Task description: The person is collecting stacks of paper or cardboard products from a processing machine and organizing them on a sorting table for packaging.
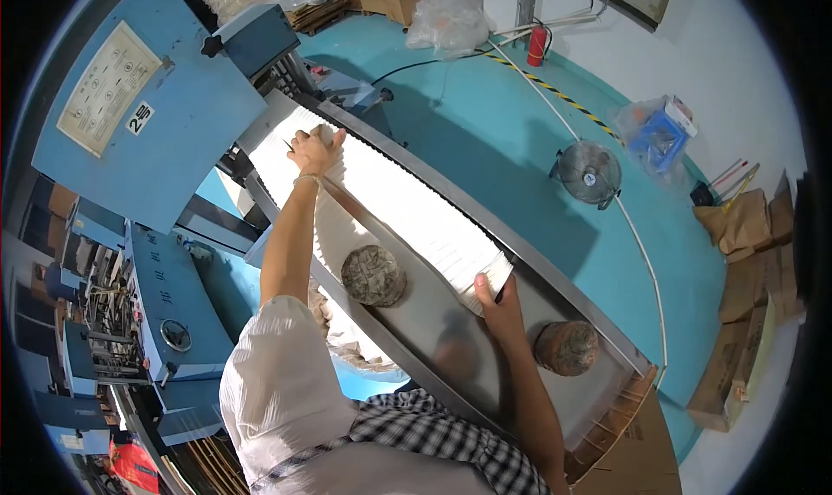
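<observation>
A long row of thin white sheets [416,209], apparently paper, lies in a metal trough along its far rail. My right hand [503,309] grips the row's near right end, thumb on top and fingers around the edge. At the upper left, my left hand [315,153] reaches across with bent fingers clasped over the sheets; its fingertips are partly hidden. Beside my left forearm, a shorter row of white sheets [336,231] runs along the near side. A round, mottled grey weight-like block [373,276] stands at that row's end. Another such block [566,348] sits right of my right wrist.
A blue machine housing [165,87] rises at the trough's left end. The trough's metal rail [555,283] borders the far side. Beyond, a floor fan [589,174] and a pale pipe [648,270] stand on the green floor. Cardboard boxes [732,356] line the right wall.
</observation>
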The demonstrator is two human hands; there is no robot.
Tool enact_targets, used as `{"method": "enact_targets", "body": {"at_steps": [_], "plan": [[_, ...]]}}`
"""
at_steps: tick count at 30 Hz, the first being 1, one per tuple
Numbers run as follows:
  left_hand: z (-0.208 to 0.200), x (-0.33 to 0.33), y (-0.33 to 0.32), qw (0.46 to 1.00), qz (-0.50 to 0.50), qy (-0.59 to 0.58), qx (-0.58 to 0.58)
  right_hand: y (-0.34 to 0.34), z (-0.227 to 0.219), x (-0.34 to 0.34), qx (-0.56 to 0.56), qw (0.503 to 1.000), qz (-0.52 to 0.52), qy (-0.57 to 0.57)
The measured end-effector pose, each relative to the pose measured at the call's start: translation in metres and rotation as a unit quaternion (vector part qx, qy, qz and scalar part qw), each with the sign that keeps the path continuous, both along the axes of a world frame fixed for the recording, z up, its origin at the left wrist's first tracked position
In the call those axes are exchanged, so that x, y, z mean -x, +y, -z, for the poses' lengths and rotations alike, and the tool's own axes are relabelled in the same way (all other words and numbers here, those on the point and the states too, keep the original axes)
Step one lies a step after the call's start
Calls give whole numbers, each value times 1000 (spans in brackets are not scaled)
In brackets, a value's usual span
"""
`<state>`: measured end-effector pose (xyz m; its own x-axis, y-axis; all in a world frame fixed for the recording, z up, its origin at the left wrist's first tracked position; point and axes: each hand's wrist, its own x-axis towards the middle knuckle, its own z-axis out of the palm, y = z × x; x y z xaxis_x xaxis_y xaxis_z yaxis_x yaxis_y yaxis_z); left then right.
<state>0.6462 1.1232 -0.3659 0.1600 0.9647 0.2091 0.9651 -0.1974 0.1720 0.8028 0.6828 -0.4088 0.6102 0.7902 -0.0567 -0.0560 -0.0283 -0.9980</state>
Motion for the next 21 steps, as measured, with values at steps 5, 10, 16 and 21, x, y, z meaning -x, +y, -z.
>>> {"method": "enact_targets", "body": {"at_steps": [5, 10, 16, 21], "plan": [[-2, -1, -12, 1000, 5, -14, 0, -5, -4, 10, 56, 998, 20, 4], [2, -12, -26, 997, 53, 52, -9, -22, -6, -5, 77, 997, 13, -12], [12, -26, -77, 983, 169, 76, 10, -79, -15, -39, 144, 989, 24, -32], [-24, -49, -147, 938, 303, -69, 156, -154, -6, -51, 169, 983, 70, -28]]}}
